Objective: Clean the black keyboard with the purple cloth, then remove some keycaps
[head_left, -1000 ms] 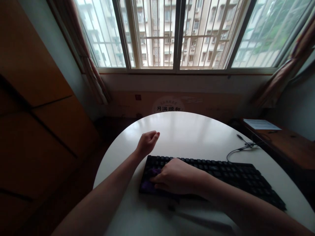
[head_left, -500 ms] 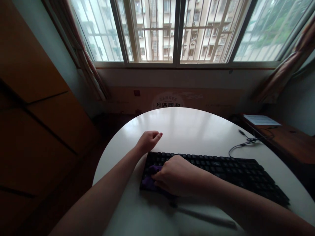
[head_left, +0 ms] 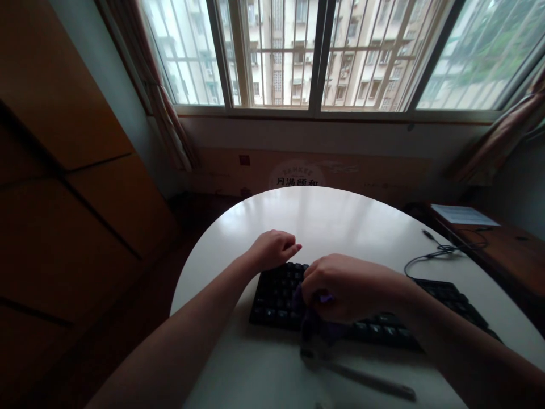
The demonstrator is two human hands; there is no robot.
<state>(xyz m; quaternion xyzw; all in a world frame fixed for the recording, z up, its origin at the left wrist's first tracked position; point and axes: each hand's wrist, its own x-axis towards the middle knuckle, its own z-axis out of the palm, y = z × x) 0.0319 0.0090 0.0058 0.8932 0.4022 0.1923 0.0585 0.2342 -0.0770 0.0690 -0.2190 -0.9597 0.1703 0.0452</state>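
Note:
On the table lies a black keyboard (head_left: 276,301), partly covered by my right forearm. My right hand (head_left: 330,284) is closed on a crumpled purple cloth (head_left: 297,296), over the left-middle keys; most of the cloth is hidden by the fingers. My left hand (head_left: 276,250) is curled into a fist at the keyboard's far left corner, with nothing visible in it. Just in front of the keyboard's near edge lies a slim tool with a long grey handle (head_left: 370,382); its dark end is near the cloth and blurred.
The round white table (head_left: 238,227) curves away toward the window. A dark cable (head_left: 443,250) lies loosely coiled at the right edge. Beyond it, a paper (head_left: 464,215) rests on a brown wooden surface (head_left: 511,250). A wooden cabinet (head_left: 97,216) stands at left.
My right hand has moved right along the keyboard with the purple cloth, uncovering the leftmost keys. My left fist has shifted slightly right. The view has turned a little left.

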